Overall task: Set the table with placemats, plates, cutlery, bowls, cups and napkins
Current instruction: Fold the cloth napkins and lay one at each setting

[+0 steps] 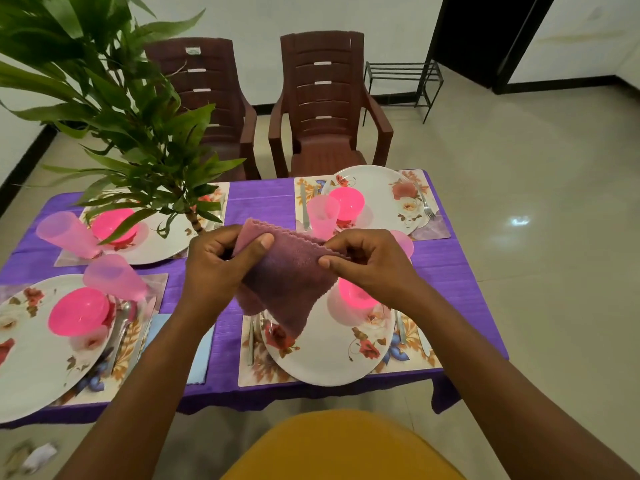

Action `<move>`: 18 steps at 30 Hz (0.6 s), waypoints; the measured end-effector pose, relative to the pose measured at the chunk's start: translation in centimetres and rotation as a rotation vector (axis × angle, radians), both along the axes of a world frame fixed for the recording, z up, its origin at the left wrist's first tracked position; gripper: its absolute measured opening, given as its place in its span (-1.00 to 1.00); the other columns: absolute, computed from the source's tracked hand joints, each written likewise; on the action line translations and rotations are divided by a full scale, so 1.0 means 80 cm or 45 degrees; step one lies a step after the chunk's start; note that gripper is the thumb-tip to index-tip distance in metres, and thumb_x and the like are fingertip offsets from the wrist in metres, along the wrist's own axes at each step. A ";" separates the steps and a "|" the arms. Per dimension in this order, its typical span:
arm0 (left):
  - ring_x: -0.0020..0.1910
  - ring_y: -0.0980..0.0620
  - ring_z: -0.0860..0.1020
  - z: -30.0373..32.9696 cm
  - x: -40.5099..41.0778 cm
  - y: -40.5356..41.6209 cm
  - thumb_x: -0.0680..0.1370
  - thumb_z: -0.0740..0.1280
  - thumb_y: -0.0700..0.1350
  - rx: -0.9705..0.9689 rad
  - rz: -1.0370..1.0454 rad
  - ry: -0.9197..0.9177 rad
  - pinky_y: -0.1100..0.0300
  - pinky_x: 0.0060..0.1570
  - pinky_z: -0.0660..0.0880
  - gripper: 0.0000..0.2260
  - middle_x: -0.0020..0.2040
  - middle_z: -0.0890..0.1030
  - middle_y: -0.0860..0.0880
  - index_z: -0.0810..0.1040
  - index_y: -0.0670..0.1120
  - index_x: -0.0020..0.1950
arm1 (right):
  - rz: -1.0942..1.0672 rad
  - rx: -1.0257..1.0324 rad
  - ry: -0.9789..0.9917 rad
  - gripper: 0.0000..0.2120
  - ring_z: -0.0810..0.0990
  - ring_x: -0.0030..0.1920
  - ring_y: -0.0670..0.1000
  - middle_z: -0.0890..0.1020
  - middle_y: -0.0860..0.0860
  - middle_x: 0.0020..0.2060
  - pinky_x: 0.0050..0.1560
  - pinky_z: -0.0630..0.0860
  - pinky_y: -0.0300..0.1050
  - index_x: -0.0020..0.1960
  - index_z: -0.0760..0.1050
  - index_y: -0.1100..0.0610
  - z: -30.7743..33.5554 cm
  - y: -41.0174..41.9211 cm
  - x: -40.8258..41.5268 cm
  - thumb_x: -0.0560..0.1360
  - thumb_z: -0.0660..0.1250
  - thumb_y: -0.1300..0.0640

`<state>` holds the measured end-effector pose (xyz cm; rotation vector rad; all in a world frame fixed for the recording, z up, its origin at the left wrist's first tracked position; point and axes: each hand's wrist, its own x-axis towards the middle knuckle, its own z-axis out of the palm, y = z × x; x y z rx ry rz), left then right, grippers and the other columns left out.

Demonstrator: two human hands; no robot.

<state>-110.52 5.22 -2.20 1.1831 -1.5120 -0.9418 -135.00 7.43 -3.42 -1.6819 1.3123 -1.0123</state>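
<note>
Both hands hold a purple napkin [287,271] with a zigzag edge above the middle of the table. My left hand [221,265] pinches its left top corner, my right hand [367,265] its right edge; the lower part hangs over the near right plate [329,348]. That flowered plate lies on a floral placemat [408,362] with a pink bowl [353,292] partly hidden behind my right hand. A light blue napkin [204,355] lies flat beside the near left plate [34,362], mostly under my left forearm.
The purple tablecloth [457,275] carries several settings with pink bowls, pink cups [322,213] and cutlery. A leafy plant [138,133] stands at the table's far middle. Two brown plastic chairs [325,109] face the far edge. A yellow seat [346,448] is just below me.
</note>
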 end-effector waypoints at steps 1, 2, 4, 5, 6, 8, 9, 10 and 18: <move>-0.05 0.15 0.68 -0.002 0.004 0.001 0.49 0.46 0.04 0.030 0.006 0.015 0.35 -0.09 0.57 -0.88 -0.11 0.74 0.14 0.73 0.29 -0.09 | -0.003 -0.005 -0.027 -0.91 0.70 -0.06 -0.05 0.72 -0.14 -0.15 -0.04 0.67 -0.18 0.01 0.71 0.03 0.002 0.001 -0.001 0.52 0.52 0.18; -0.03 0.13 0.68 -0.006 0.008 0.002 0.48 0.46 0.05 0.063 0.013 0.027 0.30 -0.07 0.58 -0.90 -0.08 0.74 0.08 0.73 0.26 -0.07 | -0.008 -0.010 -0.051 -0.91 0.71 -0.07 -0.04 0.72 -0.13 -0.16 -0.04 0.69 -0.15 0.00 0.70 0.05 0.004 0.001 -0.001 0.51 0.53 0.18; 0.01 0.04 0.67 -0.011 0.016 0.003 0.50 0.51 0.04 0.106 0.023 0.033 0.19 -0.02 0.56 -0.92 -0.04 0.74 -0.04 0.74 0.18 -0.03 | -0.013 -0.025 -0.092 -0.90 0.72 -0.10 -0.01 0.71 -0.11 -0.17 -0.06 0.70 -0.11 -0.02 0.69 0.08 0.008 0.001 -0.001 0.49 0.56 0.19; 0.03 0.01 0.67 -0.013 0.018 0.003 0.51 0.51 0.02 0.104 0.015 0.037 0.19 0.00 0.56 -0.91 -0.03 0.74 -0.07 0.75 0.19 -0.02 | -0.011 -0.034 -0.108 -0.90 0.72 -0.11 0.01 0.71 -0.10 -0.18 -0.07 0.70 -0.10 -0.03 0.68 0.09 0.009 0.001 -0.001 0.48 0.56 0.20; 0.03 0.01 0.66 -0.013 0.020 0.004 0.51 0.50 0.01 0.094 0.001 0.043 0.23 0.01 0.57 -0.88 -0.02 0.74 -0.06 0.75 0.24 -0.01 | -0.005 -0.042 -0.124 -0.89 0.72 -0.13 0.02 0.71 -0.08 -0.19 -0.09 0.70 -0.10 -0.04 0.67 0.09 0.010 0.000 -0.001 0.48 0.56 0.21; 0.04 0.08 0.65 -0.011 0.022 0.007 0.50 0.45 0.01 0.087 -0.022 0.057 0.33 0.01 0.56 -0.80 -0.01 0.74 -0.01 0.73 0.34 -0.02 | 0.002 -0.051 -0.143 -0.90 0.72 -0.14 0.03 0.72 -0.04 -0.20 -0.11 0.69 -0.11 -0.05 0.66 0.10 0.013 -0.001 -0.001 0.48 0.56 0.21; 0.04 0.11 0.65 -0.010 0.022 0.008 0.50 0.43 0.01 0.091 -0.024 0.060 0.35 0.01 0.56 -0.78 -0.01 0.74 0.01 0.72 0.36 -0.02 | 0.002 -0.051 -0.145 -0.90 0.73 -0.15 0.03 0.72 -0.03 -0.21 -0.12 0.68 -0.13 -0.06 0.66 0.09 0.014 -0.001 0.000 0.48 0.56 0.20; 0.04 0.13 0.65 -0.010 0.022 0.008 0.50 0.42 0.01 0.093 -0.024 0.057 0.35 0.01 0.56 -0.78 -0.01 0.73 0.02 0.72 0.37 -0.02 | 0.000 -0.048 -0.147 -0.89 0.73 -0.17 0.02 0.72 -0.03 -0.21 -0.14 0.67 -0.15 -0.06 0.65 0.09 0.015 -0.002 0.000 0.48 0.56 0.20; 0.01 0.01 0.64 -0.006 0.021 0.009 0.52 0.38 0.06 0.093 0.021 0.007 0.34 -0.01 0.56 -0.81 -0.05 0.70 -0.19 0.71 0.37 -0.11 | 0.010 -0.024 -0.165 -0.86 0.73 -0.26 0.02 0.71 0.03 -0.29 -0.20 0.66 -0.15 -0.08 0.62 0.17 0.024 0.000 -0.003 0.46 0.57 0.21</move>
